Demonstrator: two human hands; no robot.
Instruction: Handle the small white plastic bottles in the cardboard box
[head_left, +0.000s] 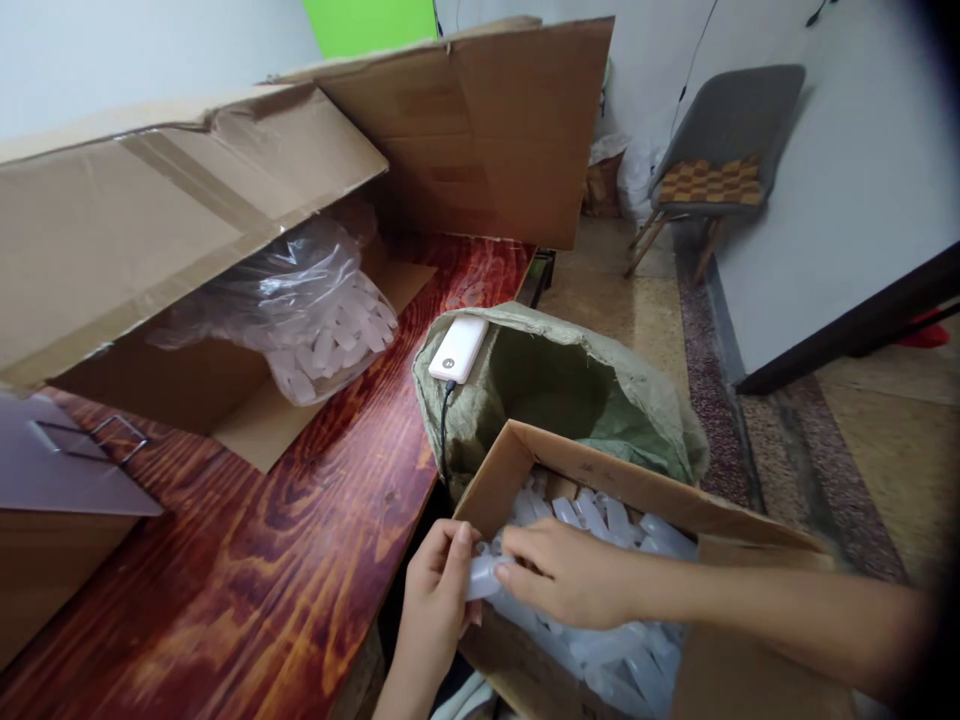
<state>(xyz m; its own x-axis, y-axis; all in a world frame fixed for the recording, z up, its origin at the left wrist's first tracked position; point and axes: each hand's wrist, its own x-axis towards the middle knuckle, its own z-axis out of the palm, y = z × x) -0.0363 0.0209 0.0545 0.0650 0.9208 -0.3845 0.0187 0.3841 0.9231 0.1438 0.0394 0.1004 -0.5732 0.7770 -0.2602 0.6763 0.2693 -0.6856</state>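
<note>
My left hand and my right hand meet over the near left corner of an open cardboard box. Between them is a small translucent white plastic piece, rounded and tube-like. The left fingers are wrapped round one end, while the right thumb and fingers pinch the other. Beneath the hands, the box holds many similar translucent pieces, loosely heaped. The piece's exact kind cannot be made out.
A green woven sack stands behind the box, with a white power bank and cable on its rim. On the red wooden table, a large carton lies on its side, a clear bag of pieces spilling out. A grey chair stands behind.
</note>
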